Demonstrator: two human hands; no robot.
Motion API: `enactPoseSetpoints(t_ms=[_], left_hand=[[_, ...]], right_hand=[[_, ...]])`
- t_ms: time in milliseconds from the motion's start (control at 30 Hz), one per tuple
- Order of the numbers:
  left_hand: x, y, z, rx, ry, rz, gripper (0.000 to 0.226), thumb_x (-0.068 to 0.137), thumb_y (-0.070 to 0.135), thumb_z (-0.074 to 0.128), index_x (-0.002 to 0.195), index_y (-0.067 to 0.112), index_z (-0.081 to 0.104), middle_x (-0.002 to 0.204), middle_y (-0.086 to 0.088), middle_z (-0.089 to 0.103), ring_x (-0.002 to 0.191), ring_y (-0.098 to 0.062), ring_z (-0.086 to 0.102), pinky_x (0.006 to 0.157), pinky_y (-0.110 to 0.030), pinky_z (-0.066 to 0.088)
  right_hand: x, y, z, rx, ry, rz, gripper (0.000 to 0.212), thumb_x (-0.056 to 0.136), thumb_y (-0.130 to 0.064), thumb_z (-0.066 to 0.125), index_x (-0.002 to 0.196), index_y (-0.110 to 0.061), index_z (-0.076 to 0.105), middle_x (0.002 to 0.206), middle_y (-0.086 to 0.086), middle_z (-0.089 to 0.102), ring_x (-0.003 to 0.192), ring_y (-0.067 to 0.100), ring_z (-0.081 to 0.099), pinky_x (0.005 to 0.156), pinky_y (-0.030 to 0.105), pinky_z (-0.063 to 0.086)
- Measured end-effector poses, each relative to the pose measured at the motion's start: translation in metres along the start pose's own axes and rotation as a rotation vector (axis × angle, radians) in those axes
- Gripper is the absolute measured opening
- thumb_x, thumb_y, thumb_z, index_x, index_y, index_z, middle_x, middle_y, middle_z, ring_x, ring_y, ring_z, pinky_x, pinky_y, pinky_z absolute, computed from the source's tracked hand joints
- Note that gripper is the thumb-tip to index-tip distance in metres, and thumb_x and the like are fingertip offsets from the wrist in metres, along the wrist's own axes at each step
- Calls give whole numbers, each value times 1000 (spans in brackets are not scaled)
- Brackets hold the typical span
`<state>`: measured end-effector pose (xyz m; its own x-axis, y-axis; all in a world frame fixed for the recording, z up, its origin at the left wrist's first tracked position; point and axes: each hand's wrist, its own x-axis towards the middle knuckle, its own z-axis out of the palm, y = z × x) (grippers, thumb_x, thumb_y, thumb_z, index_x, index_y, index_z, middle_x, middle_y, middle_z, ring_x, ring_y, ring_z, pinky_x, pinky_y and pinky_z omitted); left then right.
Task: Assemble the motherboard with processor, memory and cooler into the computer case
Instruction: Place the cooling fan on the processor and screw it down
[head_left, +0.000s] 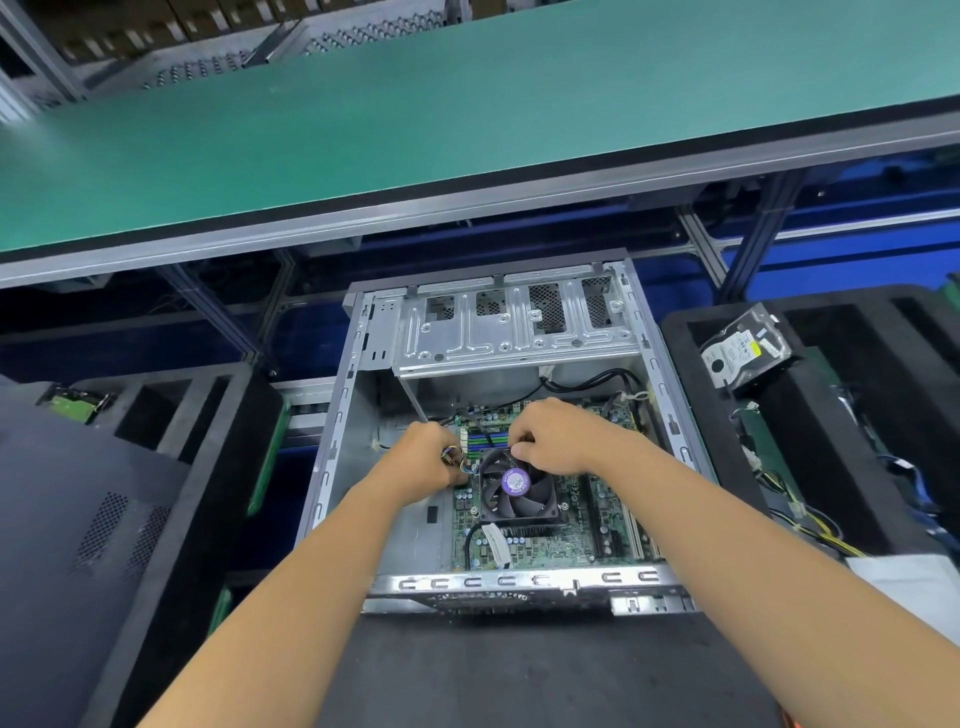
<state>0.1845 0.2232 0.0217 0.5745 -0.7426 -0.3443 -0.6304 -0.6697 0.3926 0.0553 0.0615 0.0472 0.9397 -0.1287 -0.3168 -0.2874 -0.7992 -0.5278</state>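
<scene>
The computer case (498, 441) lies open on its side on a dark bench (519, 675), with the motherboard (550, 540) seated flat inside on the case floor. The cooler (517, 491), a black fan with a purple centre label, sits on the board left of middle, and blue memory slots (480, 440) show just beyond it. Both hands reach into the case from the near edge. The left hand (431, 457) has its grip curled round a small bundle of coloured wires (453, 460) just left of the cooler. The right hand (550, 434) hovers over the far edge of the fan, fingers bent inward and pinching something small and dark; what it is cannot be told. A silver drive cage (519, 327) spans the far end of the case. To the right a hard drive (745, 345) rests tilted in a black foam tray (685, 374). A green shelf (415, 114) runs above
</scene>
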Motion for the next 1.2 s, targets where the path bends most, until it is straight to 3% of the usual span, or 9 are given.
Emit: enactPoseSetpoints(t_ms=[100, 433, 567, 633, 767, 867, 933, 1100, 1200], left_hand=[[-2, 0, 2, 62, -40, 21, 16, 80, 18, 72, 92, 8, 69, 90, -10, 61, 83, -25, 56, 68, -32, 49], [-4, 7, 3, 119, -44, 20, 11, 83, 9, 64, 93, 3, 64, 94, -17, 61, 83, -34, 58, 64, -34, 46], [-5, 13, 4, 146, -35, -20, 12, 84, 8, 62, 90, -2, 63, 93, -20, 60, 79, -35, 60, 61, -35, 47], [-5, 15, 5, 153, -28, -36, 9, 84, 7, 63, 79, 0, 59, 86, -18, 58, 71, -31, 55, 58, -34, 43], [-3, 15, 8, 139, -16, -75, 33, 82, 5, 62, 58, 9, 40, 67, -11, 46, 62, -26, 42, 53, -29, 31], [-2, 15, 9, 228, -58, -48, 7, 85, 6, 60, 79, 4, 60, 84, -12, 56, 71, -26, 47, 59, -30, 39], [0, 13, 10, 275, -74, -23, 14, 87, 7, 58, 99, 3, 64, 100, -15, 60, 78, -26, 50, 66, -31, 43], [5, 3, 12, 292, -99, 45, 18, 89, 11, 57, 105, 10, 66, 107, -11, 62, 93, -26, 56, 78, -34, 49], [3, 3, 9, 296, -114, 59, 20, 90, 11, 56, 107, 13, 65, 109, -10, 62, 97, -26, 58, 82, -37, 50]], right_hand=[[-1, 0, 0, 3, -5, 1, 19, 98, -20, 53, 97, -14, 72, 87, -3, 59, 82, 19, 56, 73, 30, 40], [2, 2, 0, 7, -18, 16, 21, 98, -22, 53, 100, -14, 72, 101, 3, 69, 85, 19, 57, 75, 32, 43], [1, 1, -1, 4, -17, 17, 20, 99, -22, 53, 99, -14, 71, 93, 1, 66, 75, 14, 55, 71, 29, 39], [1, 1, -1, 6, -14, 19, 20, 98, -22, 53, 98, -13, 71, 92, 1, 67, 77, 17, 55, 71, 29, 39], [0, 1, -2, 11, -29, 21, 22, 98, -21, 52, 95, -8, 70, 92, 9, 70, 80, 25, 61, 70, 31, 44], [-2, -1, -4, 9, -25, 27, 22, 98, -21, 52, 99, -10, 72, 93, 7, 70, 73, 18, 55, 69, 29, 41], [-3, -2, -5, 16, -27, 29, 22, 98, -21, 52, 100, -11, 72, 91, 6, 69, 71, 18, 54, 68, 30, 43], [-5, -3, -7, 25, -39, 24, 21, 98, -20, 52, 99, -12, 71, 90, 5, 65, 97, 27, 59, 87, 41, 50], [-5, -3, -6, 32, -36, 24, 21, 99, -20, 52, 97, -10, 70, 88, 5, 67, 89, 24, 60, 84, 40, 50]])
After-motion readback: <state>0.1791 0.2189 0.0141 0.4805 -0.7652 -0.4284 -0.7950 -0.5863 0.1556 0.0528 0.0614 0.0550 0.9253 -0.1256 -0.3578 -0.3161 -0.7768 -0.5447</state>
